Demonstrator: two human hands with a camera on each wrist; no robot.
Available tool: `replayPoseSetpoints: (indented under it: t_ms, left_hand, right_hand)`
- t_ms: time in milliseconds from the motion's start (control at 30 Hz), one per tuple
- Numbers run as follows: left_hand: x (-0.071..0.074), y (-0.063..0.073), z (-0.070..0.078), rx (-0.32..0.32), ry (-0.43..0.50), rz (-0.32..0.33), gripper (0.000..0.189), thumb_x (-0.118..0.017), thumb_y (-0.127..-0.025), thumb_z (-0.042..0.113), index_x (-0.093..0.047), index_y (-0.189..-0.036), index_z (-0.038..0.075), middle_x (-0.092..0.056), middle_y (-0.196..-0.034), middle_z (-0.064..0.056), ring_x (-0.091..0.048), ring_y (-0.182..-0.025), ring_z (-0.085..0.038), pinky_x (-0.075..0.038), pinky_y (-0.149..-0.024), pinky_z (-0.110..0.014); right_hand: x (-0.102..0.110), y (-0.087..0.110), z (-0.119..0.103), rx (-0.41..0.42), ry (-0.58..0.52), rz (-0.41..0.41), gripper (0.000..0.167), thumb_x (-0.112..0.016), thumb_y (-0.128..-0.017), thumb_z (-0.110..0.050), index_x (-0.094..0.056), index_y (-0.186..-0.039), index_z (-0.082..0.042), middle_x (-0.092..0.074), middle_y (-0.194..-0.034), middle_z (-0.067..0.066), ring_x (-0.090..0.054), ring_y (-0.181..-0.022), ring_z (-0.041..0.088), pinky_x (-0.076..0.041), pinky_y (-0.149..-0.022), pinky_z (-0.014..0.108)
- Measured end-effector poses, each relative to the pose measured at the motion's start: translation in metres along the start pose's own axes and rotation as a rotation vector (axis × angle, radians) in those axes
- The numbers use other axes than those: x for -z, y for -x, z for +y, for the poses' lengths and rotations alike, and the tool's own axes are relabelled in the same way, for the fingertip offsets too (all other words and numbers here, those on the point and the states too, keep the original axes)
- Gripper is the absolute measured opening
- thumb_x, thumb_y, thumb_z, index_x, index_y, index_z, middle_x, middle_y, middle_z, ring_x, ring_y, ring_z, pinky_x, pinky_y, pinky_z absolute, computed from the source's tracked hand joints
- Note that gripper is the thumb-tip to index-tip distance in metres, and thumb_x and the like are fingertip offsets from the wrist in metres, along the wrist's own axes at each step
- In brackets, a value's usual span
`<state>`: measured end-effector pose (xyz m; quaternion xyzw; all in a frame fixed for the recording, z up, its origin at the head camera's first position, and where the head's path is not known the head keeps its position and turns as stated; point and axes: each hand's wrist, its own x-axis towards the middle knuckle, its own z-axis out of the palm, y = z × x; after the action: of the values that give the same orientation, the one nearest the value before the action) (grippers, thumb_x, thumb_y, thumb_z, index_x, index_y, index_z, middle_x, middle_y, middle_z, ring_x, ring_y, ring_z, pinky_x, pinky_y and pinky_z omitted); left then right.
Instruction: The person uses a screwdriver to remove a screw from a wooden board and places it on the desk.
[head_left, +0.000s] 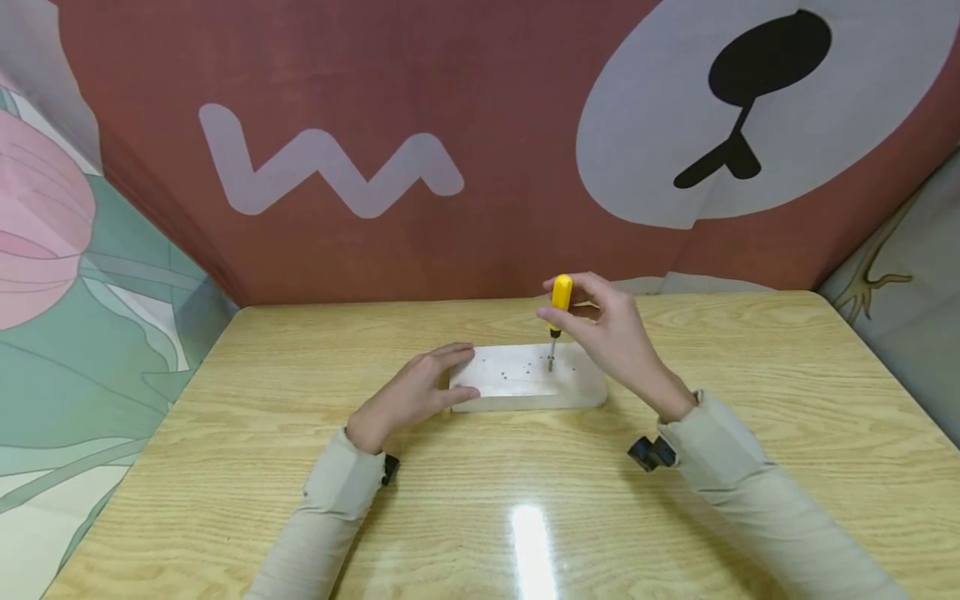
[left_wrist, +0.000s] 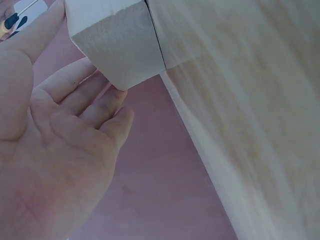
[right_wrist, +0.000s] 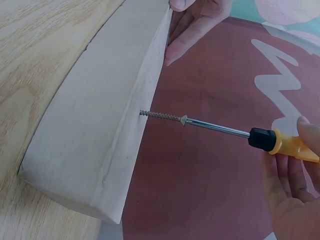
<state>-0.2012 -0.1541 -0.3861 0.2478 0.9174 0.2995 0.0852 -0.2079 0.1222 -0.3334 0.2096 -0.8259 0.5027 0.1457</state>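
Note:
A pale wooden block (head_left: 517, 379) with several small holes in its top lies on the table. My left hand (head_left: 416, 387) holds its left end, thumb along the near side and fingers at the far side. The left wrist view shows the end of the block (left_wrist: 120, 45) between thumb and fingers. My right hand (head_left: 611, 333) grips a screwdriver (head_left: 561, 296) with a yellow handle and black collar, upright over the block. In the right wrist view, the screwdriver's shank (right_wrist: 220, 127) meets the head of a long screw (right_wrist: 162, 115), whose tip is in the block and whose threads mostly show.
The wood-grain table (head_left: 420, 508) spreads around the block, its far edge close behind against a brown cartoon backdrop (head_left: 517, 200). Small dark wrist cameras (head_left: 651, 452) sit at both sleeve cuffs. A flowered panel (head_left: 75, 333) stands at the left.

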Motion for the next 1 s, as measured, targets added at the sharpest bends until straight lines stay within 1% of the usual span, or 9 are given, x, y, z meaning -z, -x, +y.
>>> replayPoseSetpoints:
  t_ms: [67, 133, 333, 433, 500, 600, 733, 900, 1000]
  left_hand:
    - [0.0001, -0.0008, -0.0008, -0.009, 0.003, 0.0, 0.066, -0.069, -0.094, 0.034, -0.046, -0.148, 0.004, -0.04, -0.157, -0.009, -0.033, -0.148, -0.027, -0.034, -0.12, -0.046]
    - [0.0007, -0.0012, -0.002, -0.017, 0.001, -0.004, 0.065, -0.069, -0.094, 0.034, -0.047, -0.147, 0.005, -0.04, -0.157, -0.009, -0.033, -0.148, -0.028, -0.033, -0.12, -0.046]
    - [0.0027, -0.0019, -0.0056, -0.031, 0.007, -0.021, 0.063, -0.069, -0.094, 0.032, -0.048, -0.147, 0.006, -0.039, -0.158, -0.009, -0.032, -0.149, -0.028, -0.031, -0.121, -0.046]
    - [0.0031, -0.0021, -0.0067, -0.041, 0.014, -0.026, 0.063, -0.069, -0.094, 0.032, -0.048, -0.147, 0.005, -0.039, -0.158, -0.01, -0.031, -0.149, -0.028, -0.031, -0.121, -0.047]
    - [0.0033, -0.0022, -0.0072, -0.043, 0.024, -0.027, 0.063, -0.069, -0.093, 0.031, -0.048, -0.146, 0.005, -0.04, -0.158, -0.009, -0.031, -0.149, -0.028, -0.03, -0.121, -0.046]
    - [0.0038, -0.0023, -0.0078, -0.047, 0.036, -0.025, 0.062, -0.07, -0.093, 0.03, -0.049, -0.146, 0.005, -0.04, -0.158, -0.009, -0.031, -0.149, -0.028, -0.03, -0.122, -0.046]
    - [0.0045, -0.0024, -0.0082, -0.056, 0.035, -0.019, 0.062, -0.07, -0.092, 0.03, -0.05, -0.145, 0.005, -0.041, -0.157, -0.009, -0.032, -0.149, -0.029, -0.03, -0.121, -0.047]
    - [0.0046, -0.002, -0.0084, -0.057, 0.038, -0.02, 0.062, -0.071, -0.092, 0.03, -0.05, -0.145, 0.005, -0.041, -0.157, -0.009, -0.032, -0.149, -0.029, -0.031, -0.121, -0.047]
    - [0.0042, -0.0023, -0.0086, -0.048, 0.049, -0.025, 0.062, -0.071, -0.092, 0.03, -0.05, -0.146, 0.006, -0.04, -0.158, -0.008, -0.031, -0.149, -0.028, -0.032, -0.121, -0.047]
  right_hand:
    - [0.0005, -0.0005, 0.0001, 0.003, 0.01, 0.014, 0.033, -0.076, -0.088, -0.018, -0.067, -0.119, -0.008, -0.071, -0.108, 0.008, -0.067, -0.089, 0.017, -0.056, -0.078, 0.013]
    - [0.0008, -0.001, 0.0003, 0.006, 0.011, 0.014, 0.034, -0.076, -0.088, -0.017, -0.067, -0.119, -0.007, -0.073, -0.107, 0.009, -0.069, -0.089, 0.018, -0.057, -0.077, 0.013]
    - [0.0, -0.001, -0.0001, -0.001, -0.031, -0.02, 0.031, -0.068, -0.095, -0.014, -0.062, -0.125, -0.006, -0.072, -0.112, 0.013, -0.071, -0.101, 0.023, -0.058, -0.081, 0.017]
    - [-0.0011, -0.0007, 0.0, -0.018, -0.053, -0.026, 0.031, -0.068, -0.095, -0.016, -0.062, -0.123, -0.005, -0.071, -0.113, 0.012, -0.07, -0.103, 0.022, -0.058, -0.083, 0.018]
    - [-0.0017, -0.0006, 0.0006, -0.022, -0.038, -0.018, 0.031, -0.07, -0.094, -0.019, -0.063, -0.121, -0.006, -0.07, -0.114, 0.01, -0.068, -0.101, 0.02, -0.057, -0.083, 0.015]
    - [-0.0015, -0.0005, 0.0008, -0.011, -0.003, 0.002, 0.031, -0.074, -0.091, -0.019, -0.066, -0.118, -0.007, -0.07, -0.111, 0.008, -0.066, -0.094, 0.016, -0.055, -0.081, 0.012]
    - [-0.0008, -0.0004, -0.0002, 0.018, 0.02, 0.02, 0.033, -0.077, -0.088, -0.015, -0.067, -0.118, -0.008, -0.073, -0.104, 0.009, -0.067, -0.086, 0.016, -0.057, -0.077, 0.014]
    - [-0.001, -0.0012, -0.0015, 0.007, -0.007, -0.019, 0.033, -0.072, -0.092, -0.01, -0.063, -0.123, -0.006, -0.073, -0.109, 0.012, -0.071, -0.097, 0.021, -0.06, -0.083, 0.023]
    - [-0.0011, -0.0011, -0.0013, -0.005, -0.006, -0.029, 0.031, -0.071, -0.093, -0.014, -0.063, -0.122, -0.005, -0.071, -0.112, 0.011, -0.07, -0.1, 0.022, -0.059, -0.085, 0.023]
